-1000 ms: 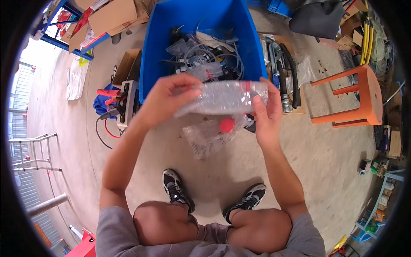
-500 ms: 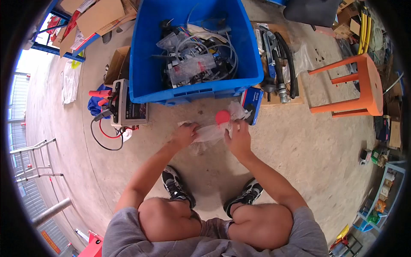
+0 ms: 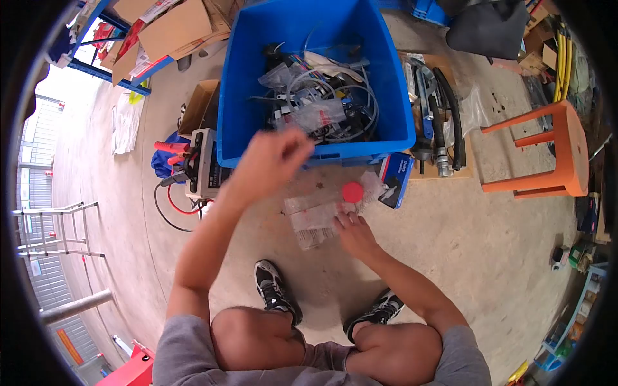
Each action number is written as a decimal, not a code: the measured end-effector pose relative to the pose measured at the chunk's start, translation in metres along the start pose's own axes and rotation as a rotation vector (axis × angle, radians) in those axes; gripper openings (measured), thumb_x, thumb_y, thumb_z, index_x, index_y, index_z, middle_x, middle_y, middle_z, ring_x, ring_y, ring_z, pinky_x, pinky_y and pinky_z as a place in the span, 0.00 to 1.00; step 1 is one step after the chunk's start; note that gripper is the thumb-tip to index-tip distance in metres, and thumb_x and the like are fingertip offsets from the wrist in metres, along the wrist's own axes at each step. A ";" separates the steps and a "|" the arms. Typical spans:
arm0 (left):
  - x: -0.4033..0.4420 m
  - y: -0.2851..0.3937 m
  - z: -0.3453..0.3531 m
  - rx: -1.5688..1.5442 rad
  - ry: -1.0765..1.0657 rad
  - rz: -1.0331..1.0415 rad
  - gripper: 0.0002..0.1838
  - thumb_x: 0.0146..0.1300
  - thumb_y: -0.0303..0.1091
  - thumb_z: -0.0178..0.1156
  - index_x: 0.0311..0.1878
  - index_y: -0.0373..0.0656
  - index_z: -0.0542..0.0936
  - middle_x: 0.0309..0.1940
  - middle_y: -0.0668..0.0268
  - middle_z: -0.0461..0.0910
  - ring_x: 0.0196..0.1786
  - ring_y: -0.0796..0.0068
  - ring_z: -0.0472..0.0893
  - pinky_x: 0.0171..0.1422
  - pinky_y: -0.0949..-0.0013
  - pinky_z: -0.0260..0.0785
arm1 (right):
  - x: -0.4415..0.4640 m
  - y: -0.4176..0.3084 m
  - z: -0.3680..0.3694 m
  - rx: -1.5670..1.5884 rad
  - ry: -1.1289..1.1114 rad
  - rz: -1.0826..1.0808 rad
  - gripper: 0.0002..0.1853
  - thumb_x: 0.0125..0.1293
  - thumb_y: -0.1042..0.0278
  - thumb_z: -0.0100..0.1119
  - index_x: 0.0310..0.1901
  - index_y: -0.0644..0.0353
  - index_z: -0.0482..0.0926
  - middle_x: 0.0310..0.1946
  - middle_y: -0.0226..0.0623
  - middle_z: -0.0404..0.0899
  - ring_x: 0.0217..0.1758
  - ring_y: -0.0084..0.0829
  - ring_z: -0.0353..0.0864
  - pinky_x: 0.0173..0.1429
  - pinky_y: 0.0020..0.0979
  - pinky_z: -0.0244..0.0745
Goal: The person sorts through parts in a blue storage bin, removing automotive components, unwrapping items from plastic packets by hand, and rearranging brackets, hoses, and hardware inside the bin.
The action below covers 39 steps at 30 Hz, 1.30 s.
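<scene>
My left hand (image 3: 273, 161) is raised in front of the blue bin's near rim, its fingers bent and smeared by motion; whether it holds anything cannot be made out. Lower down, my right hand (image 3: 356, 235) rests with its fingers apart on the right end of a clear plastic bag (image 3: 312, 222). Printing shows on the bag, which lies spread on the concrete floor. Just beyond the right fingers is a round red lid (image 3: 352, 192). Crumpled clear plastic (image 3: 371, 186) lies against the lid's right side.
The blue bin (image 3: 315, 156) holds tubes, wires and bagged parts. A blue box (image 3: 396, 180) stands by its right corner, hoses (image 3: 444, 122) on cardboard beyond. A charger-like unit with cables (image 3: 205, 164) stands left. An orange stool (image 3: 566, 151) is at right.
My left hand has let go of the plastic bag and risen toward the bin. My right hand stays at the bag, which now lies flatter. The view has shifted slightly.
</scene>
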<state>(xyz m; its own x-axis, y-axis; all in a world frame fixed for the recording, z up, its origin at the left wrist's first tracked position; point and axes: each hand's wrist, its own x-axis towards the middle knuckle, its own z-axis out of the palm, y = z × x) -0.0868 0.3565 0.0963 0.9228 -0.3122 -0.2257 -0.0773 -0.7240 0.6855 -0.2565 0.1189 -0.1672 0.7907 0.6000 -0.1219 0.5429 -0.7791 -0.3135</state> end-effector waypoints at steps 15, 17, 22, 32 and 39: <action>0.168 -0.150 -0.003 0.474 -0.112 -0.027 0.10 0.59 0.37 0.73 0.44 0.52 0.90 0.45 0.58 0.90 0.52 0.52 0.87 0.59 0.54 0.79 | 0.028 -0.013 -0.116 0.346 0.584 -0.145 0.14 0.57 0.75 0.66 0.46 0.60 0.84 0.50 0.40 0.83 0.58 0.47 0.81 0.63 0.47 0.79; 0.152 -0.124 -0.015 0.443 -0.077 -0.017 0.09 0.60 0.37 0.73 0.43 0.51 0.89 0.45 0.58 0.90 0.51 0.52 0.87 0.58 0.55 0.79 | 0.045 -0.003 -0.154 0.391 0.776 -0.126 0.13 0.57 0.79 0.65 0.46 0.61 0.84 0.48 0.42 0.85 0.55 0.49 0.83 0.61 0.47 0.79; 0.098 -0.078 -0.040 0.171 0.116 0.205 0.05 0.68 0.27 0.66 0.44 0.38 0.85 0.38 0.59 0.89 0.43 0.60 0.87 0.54 0.64 0.78 | 0.119 0.031 -0.255 0.192 1.014 0.014 0.17 0.62 0.78 0.65 0.54 0.65 0.80 0.46 0.49 0.85 0.50 0.54 0.84 0.58 0.44 0.81; -0.027 -0.031 -0.026 -0.506 0.391 0.273 0.07 0.70 0.24 0.66 0.48 0.34 0.84 0.46 0.63 0.85 0.52 0.72 0.83 0.62 0.68 0.74 | 0.094 0.017 -0.271 1.288 0.827 0.158 0.12 0.73 0.77 0.66 0.55 0.63 0.77 0.39 0.29 0.82 0.43 0.17 0.79 0.47 0.22 0.75; -0.095 -0.131 0.144 -0.439 0.305 -0.086 0.10 0.67 0.31 0.70 0.48 0.39 0.85 0.47 0.60 0.87 0.48 0.69 0.86 0.53 0.68 0.77 | 0.002 0.005 -0.110 0.875 0.519 0.516 0.14 0.70 0.72 0.70 0.52 0.63 0.76 0.33 0.34 0.81 0.29 0.23 0.79 0.35 0.28 0.76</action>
<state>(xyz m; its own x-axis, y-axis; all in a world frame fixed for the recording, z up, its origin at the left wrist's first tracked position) -0.2183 0.3923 -0.0716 0.9916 -0.0233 -0.1275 0.1081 -0.3935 0.9129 -0.2213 0.0957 -0.0655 0.9944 -0.0614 -0.0860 -0.1034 -0.3949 -0.9129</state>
